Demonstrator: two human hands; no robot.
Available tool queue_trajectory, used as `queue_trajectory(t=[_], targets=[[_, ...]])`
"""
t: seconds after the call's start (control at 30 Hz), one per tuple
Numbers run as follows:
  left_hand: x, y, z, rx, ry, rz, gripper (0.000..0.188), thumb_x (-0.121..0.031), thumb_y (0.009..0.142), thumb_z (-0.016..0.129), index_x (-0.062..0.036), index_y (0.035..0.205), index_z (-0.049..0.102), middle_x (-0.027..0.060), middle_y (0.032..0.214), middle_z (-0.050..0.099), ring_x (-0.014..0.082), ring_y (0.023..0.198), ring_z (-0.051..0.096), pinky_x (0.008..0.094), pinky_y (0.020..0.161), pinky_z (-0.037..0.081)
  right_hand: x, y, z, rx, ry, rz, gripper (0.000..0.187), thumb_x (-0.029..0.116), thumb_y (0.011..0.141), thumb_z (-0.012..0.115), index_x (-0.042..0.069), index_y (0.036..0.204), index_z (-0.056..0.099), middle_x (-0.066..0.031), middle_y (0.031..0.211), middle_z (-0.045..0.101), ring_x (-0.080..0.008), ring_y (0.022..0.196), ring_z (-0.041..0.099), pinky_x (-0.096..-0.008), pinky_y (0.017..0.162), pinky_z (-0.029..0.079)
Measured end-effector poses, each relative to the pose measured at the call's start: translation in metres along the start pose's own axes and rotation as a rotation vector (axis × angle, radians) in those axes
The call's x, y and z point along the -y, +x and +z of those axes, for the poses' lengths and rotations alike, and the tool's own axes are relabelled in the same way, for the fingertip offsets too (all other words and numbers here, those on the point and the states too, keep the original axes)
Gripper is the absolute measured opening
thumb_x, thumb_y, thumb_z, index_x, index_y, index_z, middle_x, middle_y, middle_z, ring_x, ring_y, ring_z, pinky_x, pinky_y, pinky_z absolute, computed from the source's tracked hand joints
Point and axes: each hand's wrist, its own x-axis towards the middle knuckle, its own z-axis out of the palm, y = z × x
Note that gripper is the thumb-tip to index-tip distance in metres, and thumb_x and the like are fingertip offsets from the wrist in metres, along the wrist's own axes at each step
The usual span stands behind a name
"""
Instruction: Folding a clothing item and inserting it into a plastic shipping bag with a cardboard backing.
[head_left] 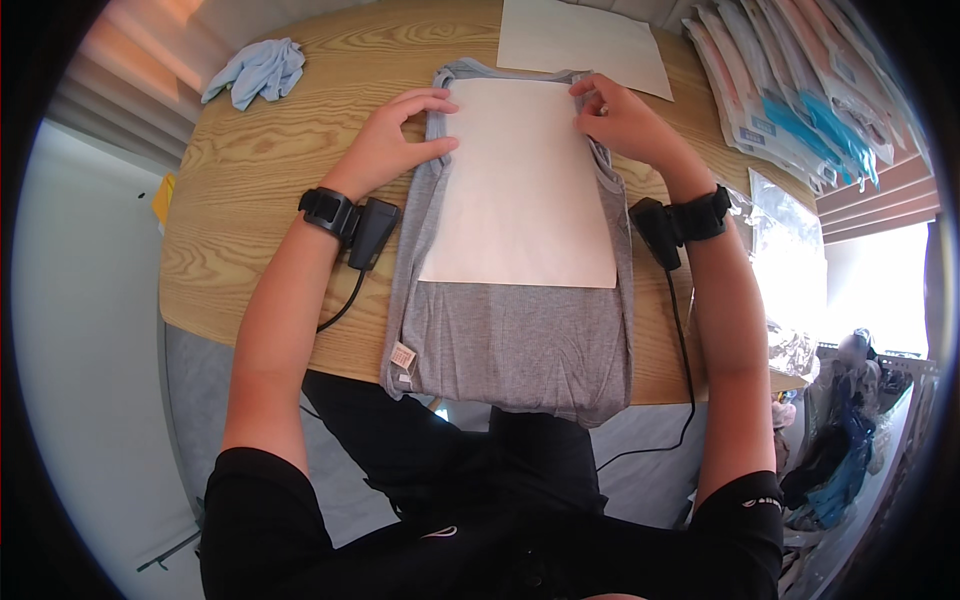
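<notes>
Black sleeves [265, 505] are leaving both forearms [275, 300] bare. A wood-grain table [255, 200] is supporting a ribbed grey tank top [515, 345] beneath a smooth white sheet [525, 190]. At the sheet's left edge, the left hand [390, 143] is resting open, thumb apart; at its upper right, the right hand [622, 120] is resting curled, grip unclear.

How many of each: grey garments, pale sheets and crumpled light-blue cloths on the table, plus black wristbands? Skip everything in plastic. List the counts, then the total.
Grey garment: 1
Pale sheets: 2, near sheet and far sheet
Light-blue cloth: 1
Black wristbands: 2, left wristband and right wristband
Total: 6
</notes>
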Motion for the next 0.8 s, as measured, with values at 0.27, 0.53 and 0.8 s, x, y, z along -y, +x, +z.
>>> queue_trajectory(t=[0.27,0.53,0.8], targets=[[0.0,-0.001,-0.001,0.0,0.008,0.005,0.039,-0.023,0.076,0.078,-0.0098,0.111,0.066,0.0103,0.132,0.055,0.0243,0.125,0.049,0.0352,0.106,0.037,0.057,-0.028,-0.05,0.534,-0.387,0.373,0.046,0.027,0.073,0.072,0.002,0.108,0.053,-0.0061,0.077,0.058,-0.0168,0.071,0.064,-0.0304,0.063,0.048],[-0.002,-0.001,0.0,0.002,0.022,-0.007,0.038,-0.023,0.077,0.077,-0.0103,0.111,0.066,0.0096,0.131,0.056,0.024,0.125,0.049,0.0357,0.107,0.037,0.063,-0.033,-0.035,0.632,-0.292,0.274,0.035,0.02,0.076,0.07,0.003,0.095,0.047,-0.006,0.073,0.06,-0.0173,0.066,0.068,-0.0257,0.056,0.048],[0.002,-0.002,-0.001,0.006,0.001,0.0,0.037,-0.023,0.077,0.077,-0.0102,0.11,0.066,0.0092,0.131,0.056,0.0236,0.125,0.05,0.0355,0.107,0.037,0.075,-0.032,-0.023,0.674,-0.144,0.246,0.03,0.015,0.082,0.065,0.002,0.101,0.044,-0.007,0.077,0.063,-0.0169,0.066,0.068,-0.0259,0.057,0.051]])
